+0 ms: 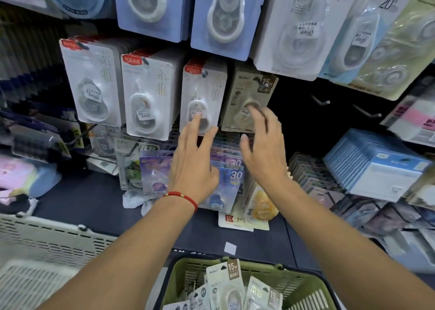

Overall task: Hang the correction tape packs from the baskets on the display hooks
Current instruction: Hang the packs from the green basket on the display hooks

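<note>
A beige "15M" correction tape pack (249, 98) hangs on a display hook at centre. My right hand (264, 149) is spread open just below it, fingertips blurred near its lower edge, holding nothing. My left hand (194, 159), with a red cord at the wrist, is open too, fingers stretched toward the white pack (202, 98) hanging to the left. A green basket (306, 283) at the bottom holds several more "15M" packs (226, 283).
Two bare hooks (320, 101) stick out of the dark panel right of the beige pack. Purple "30" packs (231, 178) hang below my hands. A white basket (47, 251) sits at lower left. Blue packs (376, 166) are stacked at right.
</note>
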A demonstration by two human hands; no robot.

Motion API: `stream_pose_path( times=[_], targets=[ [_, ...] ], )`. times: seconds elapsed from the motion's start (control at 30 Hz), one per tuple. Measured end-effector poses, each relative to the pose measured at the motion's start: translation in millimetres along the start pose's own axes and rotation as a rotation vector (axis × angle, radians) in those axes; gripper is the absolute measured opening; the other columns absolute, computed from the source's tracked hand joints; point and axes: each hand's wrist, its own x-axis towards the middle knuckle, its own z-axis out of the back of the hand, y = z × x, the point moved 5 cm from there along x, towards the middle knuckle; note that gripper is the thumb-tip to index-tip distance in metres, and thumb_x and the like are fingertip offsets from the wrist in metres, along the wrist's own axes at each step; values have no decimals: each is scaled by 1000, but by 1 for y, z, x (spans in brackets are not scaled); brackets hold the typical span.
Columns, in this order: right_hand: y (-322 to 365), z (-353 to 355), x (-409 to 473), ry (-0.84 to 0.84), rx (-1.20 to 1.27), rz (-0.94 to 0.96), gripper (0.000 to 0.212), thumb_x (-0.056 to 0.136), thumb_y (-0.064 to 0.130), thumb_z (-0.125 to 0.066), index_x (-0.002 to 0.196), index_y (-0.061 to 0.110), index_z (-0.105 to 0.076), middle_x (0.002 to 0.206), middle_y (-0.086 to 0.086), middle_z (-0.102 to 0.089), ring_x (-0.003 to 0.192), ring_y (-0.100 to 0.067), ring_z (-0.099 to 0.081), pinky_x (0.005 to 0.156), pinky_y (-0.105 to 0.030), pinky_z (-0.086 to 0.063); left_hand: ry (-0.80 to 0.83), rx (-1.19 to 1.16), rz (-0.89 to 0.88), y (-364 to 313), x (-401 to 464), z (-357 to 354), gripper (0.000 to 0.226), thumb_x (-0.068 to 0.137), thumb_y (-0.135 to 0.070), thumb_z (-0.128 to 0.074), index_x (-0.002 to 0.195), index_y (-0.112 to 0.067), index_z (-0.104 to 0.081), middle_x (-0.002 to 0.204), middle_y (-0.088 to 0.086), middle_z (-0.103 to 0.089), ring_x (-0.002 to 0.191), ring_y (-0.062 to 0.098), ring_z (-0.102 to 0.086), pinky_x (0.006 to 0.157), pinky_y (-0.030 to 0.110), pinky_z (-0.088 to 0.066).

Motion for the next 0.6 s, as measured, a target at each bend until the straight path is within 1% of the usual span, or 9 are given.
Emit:
stream_pose_path(
  times=[0.03, 0.07, 0.2, 0.3, 0.37, 0.43, 0.5, 0.53, 0.6],
  targets=[
    [4, -5, 2, 49, -77, 106, 60, 98, 18, -62, 155, 10, -44, 160, -17, -39, 145, -37, -41, 116, -46, -38, -3, 18, 7, 0, 1, -1, 88, 85, -1, -68, 163, -25, -33, 176, -3, 9, 161, 21, 2, 122, 45, -36],
    [5, -11, 7, 102, -138, 147, 60, 98, 19, -62, 155, 11, -45, 164, -17, -35, 148, -38, -37, 117, -49, -38, -1, 29, 15, 0, 2, -1, 89, 85, -1, -67, 163, -26, -31, 176, -4, 12, 161, 21, 4, 120, 45, -38],
    [-2, -31, 29, 197, -293, 74, 65, 92, 18, -62, 154, 10, -44, 170, -16, -27, 155, -36, -28, 117, -52, -39, 26, 36, 30, -2, 4, -3, 91, 85, -1, -66, 163, -27, -29, 175, -4, 18, 161, 21, 6, 115, 44, -42],
    [-10, -41, 42, 265, -289, 3, 74, 90, 16, -62, 160, 13, -37, 172, -16, -20, 157, -36, -23, 116, -51, -40, 25, 36, 33, 1, 5, -4, 93, 83, 1, -65, 164, -27, -29, 175, -5, 18, 161, 20, 6, 115, 47, -43],
    [-13, -45, 45, 283, -318, 11, 79, 87, 16, -65, 160, 14, -37, 172, -16, -17, 155, -37, -25, 113, -50, -41, 24, 46, 14, 2, 5, -5, 93, 82, 1, -65, 164, -27, -29, 175, -4, 18, 162, 21, 5, 114, 48, -44],
    [-12, -48, 44, 326, -328, 40, 81, 85, 15, -67, 160, 16, -36, 173, -15, -13, 154, -37, -26, 113, -49, -43, 24, 66, -16, 4, 5, -5, 93, 82, 1, -66, 163, -26, -30, 175, -4, 18, 162, 22, 4, 108, 47, -49],
    [-9, -48, 40, 373, -283, 63, 78, 86, 14, -65, 159, 15, -37, 174, -16, -12, 154, -36, -26, 110, -49, -46, 29, 80, -38, 5, 3, -5, 92, 81, 2, -64, 162, -26, -32, 175, -4, 16, 162, 23, -1, 101, 46, -53],
    [-8, -45, 38, 387, -250, 64, 75, 87, 13, -63, 158, 14, -39, 173, -16, -15, 154, -36, -28, 107, -49, -48, 34, 85, -46, 5, 1, -5, 90, 81, 2, -63, 162, -26, -33, 175, -3, 14, 161, 24, -4, 101, 45, -53],
    [-8, -32, 28, 385, -167, 50, 66, 90, 10, -60, 154, 13, -44, 171, -15, -22, 148, -37, -35, 102, -48, -51, 60, 90, -67, 7, -3, -7, 84, 83, 0, -63, 160, -23, -37, 176, 1, 3, 159, 26, -12, 108, 43, -46]
  ],
)
